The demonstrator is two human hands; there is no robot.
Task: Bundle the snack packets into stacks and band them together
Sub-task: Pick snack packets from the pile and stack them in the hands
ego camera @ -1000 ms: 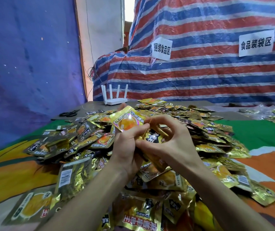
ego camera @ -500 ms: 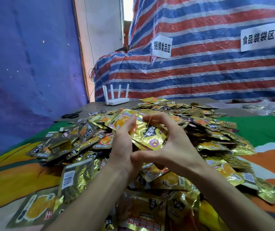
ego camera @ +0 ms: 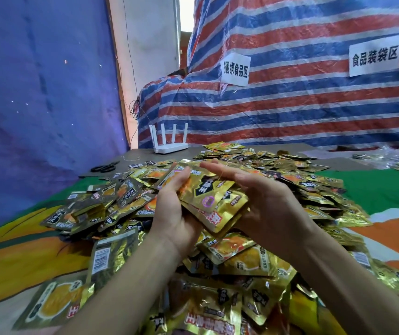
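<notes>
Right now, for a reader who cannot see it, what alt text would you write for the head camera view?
A left hand and a right hand hold a small stack of gold snack packets between them, above a big loose pile of the same packets. Behind are a white router, black scissors and a striped tarp.

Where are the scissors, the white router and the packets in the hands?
scissors (ego camera: 104,168): head view, on the black handles.
white router (ego camera: 170,149): head view, on its flat base.
stack of snack packets (ego camera: 211,194): head view, on the top packet's face.
</notes>
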